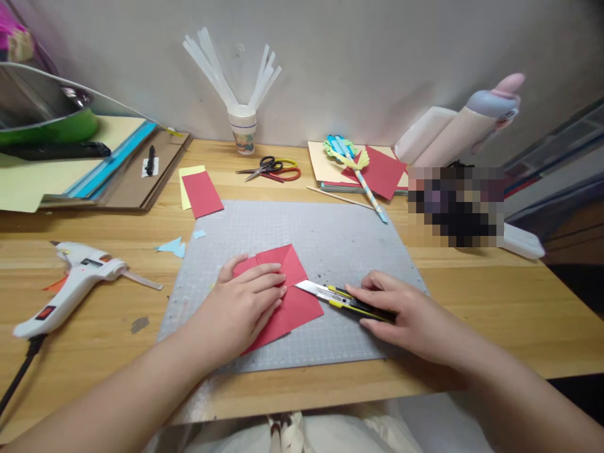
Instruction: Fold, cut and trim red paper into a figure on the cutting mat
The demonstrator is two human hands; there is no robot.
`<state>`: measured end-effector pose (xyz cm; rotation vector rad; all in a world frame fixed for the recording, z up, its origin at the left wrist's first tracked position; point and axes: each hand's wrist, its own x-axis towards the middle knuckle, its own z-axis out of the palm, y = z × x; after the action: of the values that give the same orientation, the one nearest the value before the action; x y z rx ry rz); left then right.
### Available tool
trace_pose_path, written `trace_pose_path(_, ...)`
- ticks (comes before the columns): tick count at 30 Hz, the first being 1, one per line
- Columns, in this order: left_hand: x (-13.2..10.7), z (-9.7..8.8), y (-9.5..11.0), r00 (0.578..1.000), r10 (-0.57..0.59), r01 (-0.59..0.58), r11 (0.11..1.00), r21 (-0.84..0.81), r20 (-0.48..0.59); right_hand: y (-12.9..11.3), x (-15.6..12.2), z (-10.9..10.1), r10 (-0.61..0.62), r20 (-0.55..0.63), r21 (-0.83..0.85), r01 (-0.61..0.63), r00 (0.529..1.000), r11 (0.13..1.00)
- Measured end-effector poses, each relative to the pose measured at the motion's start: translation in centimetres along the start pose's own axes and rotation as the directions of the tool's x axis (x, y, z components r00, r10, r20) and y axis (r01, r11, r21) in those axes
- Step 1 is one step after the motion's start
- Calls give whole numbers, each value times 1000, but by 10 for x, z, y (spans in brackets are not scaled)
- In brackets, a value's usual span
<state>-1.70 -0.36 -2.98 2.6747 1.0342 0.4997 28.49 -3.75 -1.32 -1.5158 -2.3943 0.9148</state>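
Note:
A square of red paper (304, 308) with crease lines lies on the grey cutting mat (358, 245). My left hand (250, 296) rests flat on its left part, fingers stretched out, covering some of it. In my right hand (401, 311) is a yellow and black utility knife (352, 302), fingers wrapped round its handle. Its blade is out and points left, with the tip at the paper's right side, over a crease. Whether the tip presses into the paper I cannot tell.
A white glue gun (78, 283) lies left on the wooden table. Beyond the mat are scissors (268, 168), a paper cup (244, 135) with white glue sticks, red paper (202, 194), and a paper flower (361, 170) on stacked sheets. Blue scraps (172, 246) lie near the mat's left edge.

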Motion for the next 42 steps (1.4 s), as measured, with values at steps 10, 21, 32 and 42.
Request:
trace_pose_path(10,-6,-6,-1,999,44,-43,997,60,-12,-3,0,5,12,3,-27,-12,1000,1000)
trace_pose_path(21,-16,-1,-5,996,57,-46,987,151,-71,-2,1,2,-12,-10,-60,12,1000,998)
trace_pose_path(32,-17,0,-3,998,5,0,996,89,-57,-11,-3,8,18,21,-45,-17,1000,999)
trace_pose_path(42,-16,0,-3,996,11,-2,994,105,-83,-19,-6,18,26,7,-19,-26,1000,999)
